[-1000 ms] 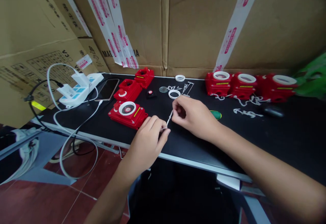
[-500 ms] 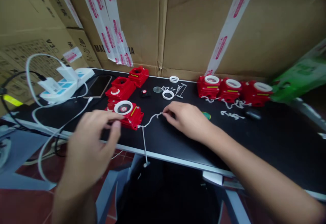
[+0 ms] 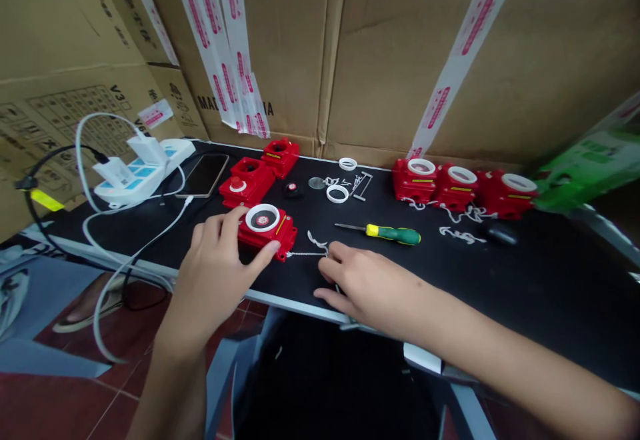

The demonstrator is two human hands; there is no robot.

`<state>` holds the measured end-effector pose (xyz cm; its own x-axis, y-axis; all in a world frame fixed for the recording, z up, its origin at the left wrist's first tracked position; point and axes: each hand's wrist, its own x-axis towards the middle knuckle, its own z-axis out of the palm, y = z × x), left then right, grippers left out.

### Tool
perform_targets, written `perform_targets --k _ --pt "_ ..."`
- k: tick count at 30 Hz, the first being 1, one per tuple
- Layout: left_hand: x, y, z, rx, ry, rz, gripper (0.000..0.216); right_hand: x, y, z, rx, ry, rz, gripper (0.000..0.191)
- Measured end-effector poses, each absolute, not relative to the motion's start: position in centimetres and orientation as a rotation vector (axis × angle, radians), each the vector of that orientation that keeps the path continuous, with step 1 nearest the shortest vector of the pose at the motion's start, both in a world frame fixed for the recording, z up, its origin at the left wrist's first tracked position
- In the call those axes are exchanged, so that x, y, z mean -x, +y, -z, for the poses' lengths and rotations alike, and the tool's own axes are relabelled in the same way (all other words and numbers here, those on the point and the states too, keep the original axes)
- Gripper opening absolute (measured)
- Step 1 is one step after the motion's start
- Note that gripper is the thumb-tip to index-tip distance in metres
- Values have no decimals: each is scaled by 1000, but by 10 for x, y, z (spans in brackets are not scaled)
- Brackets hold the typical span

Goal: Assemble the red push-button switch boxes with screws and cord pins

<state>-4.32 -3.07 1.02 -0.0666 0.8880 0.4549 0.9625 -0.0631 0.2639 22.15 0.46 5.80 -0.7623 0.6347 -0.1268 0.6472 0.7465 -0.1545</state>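
Observation:
My left hand (image 3: 215, 263) grips a red alarm call-point box (image 3: 283, 237) near the table's front edge, its thumb on the near side and its fingers behind. The box has a white ring (image 3: 279, 217) around a round black centre. From its corner a white cord (image 3: 307, 254) stretches straight to my right hand (image 3: 353, 273). That hand is closed on the cord, with a loose end curling up beside its fingers. A thin metal bar with a crosspiece (image 3: 353, 326) shows below the right hand at the table edge; most of it is hidden.
A green-and-yellow screwdriver (image 3: 393, 234) lies behind my right hand. White rings (image 3: 337, 193) and small metal parts are further back. Two red housings (image 3: 250, 182) stand at left, near a phone (image 3: 204, 175) and power strip (image 3: 143, 177). Three corded red boxes (image 3: 455, 187) stand at right.
My left hand has come onto the red box. My right hand has moved nearer the front edge, pulling the cord straight and uncovering the screwdriver. The metal bar has shifted right, under that hand.

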Motion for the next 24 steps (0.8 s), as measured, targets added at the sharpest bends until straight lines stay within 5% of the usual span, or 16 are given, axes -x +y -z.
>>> perform_targets --k 3,11,18,24 --pt "35 -30 -8 1989 -2019 774 84 -232 -1 -57 -1177 2801 223 11" --pt "30 -27 -3 1985 -1969 736 77 -262 -9 -50 -1550 2777 465 12" --pt "31 -24 1 1970 -1927 878 69 -247 -26 -42 -1617 2842 333 10" --pt "28 -30 -17 1954 -1884 1003 61 -246 -51 -28 -1704 2924 262 27"
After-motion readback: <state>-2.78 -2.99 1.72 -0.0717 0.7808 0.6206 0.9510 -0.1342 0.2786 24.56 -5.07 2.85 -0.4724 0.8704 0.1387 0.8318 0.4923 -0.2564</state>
